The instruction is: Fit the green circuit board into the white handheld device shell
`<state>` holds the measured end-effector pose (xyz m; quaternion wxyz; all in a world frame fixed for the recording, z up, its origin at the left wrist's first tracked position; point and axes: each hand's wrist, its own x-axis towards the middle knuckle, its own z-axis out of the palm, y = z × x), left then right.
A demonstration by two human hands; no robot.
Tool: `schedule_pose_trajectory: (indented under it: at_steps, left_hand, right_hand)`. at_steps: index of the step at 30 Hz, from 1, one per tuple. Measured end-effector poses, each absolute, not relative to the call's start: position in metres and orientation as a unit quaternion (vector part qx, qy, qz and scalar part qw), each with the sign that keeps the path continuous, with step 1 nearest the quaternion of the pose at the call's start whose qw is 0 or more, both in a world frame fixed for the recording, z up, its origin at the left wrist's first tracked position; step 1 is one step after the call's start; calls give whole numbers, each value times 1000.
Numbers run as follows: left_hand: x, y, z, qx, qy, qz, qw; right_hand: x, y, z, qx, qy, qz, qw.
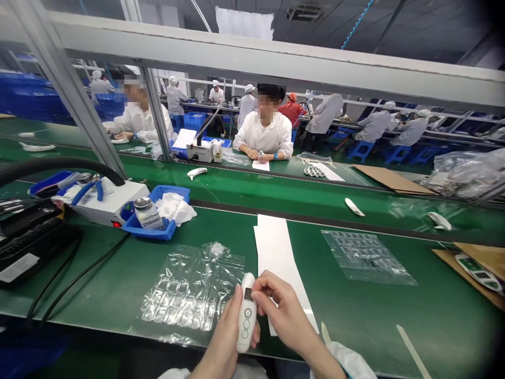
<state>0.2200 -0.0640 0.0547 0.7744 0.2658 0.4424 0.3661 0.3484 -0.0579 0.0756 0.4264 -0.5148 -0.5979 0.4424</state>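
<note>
My left hand [224,337] is closed around a white handheld thermometer [245,313], held upright with its dark screen and round buttons facing me. The fingers of my right hand [278,305] are pinched together at the edge of the screen. Whatever lies between those fingertips, if anything, is too small to make out. Left of the thermometer lies a clear plastic bag [177,295] holding several transparent window pieces in rows. White paper sheets [274,247] lie on the green bench, partly under my right hand.
A second clear bag of pieces [366,252] lies to the right. Blue trays [169,231] with a metal-topped bottle [148,210] and white cloths stand at left, near a white box unit [106,202]. White housings [354,207] lie on the green belt [256,192]. Co-workers sit opposite.
</note>
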Motion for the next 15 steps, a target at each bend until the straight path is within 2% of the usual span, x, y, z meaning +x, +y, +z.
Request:
schedule_pose_trajectory:
  at_steps: [15]
  left_hand:
    - [210, -68, 55, 258, 456, 369, 768]
  right_hand:
    - [333, -59, 62, -521, -542, 486, 447]
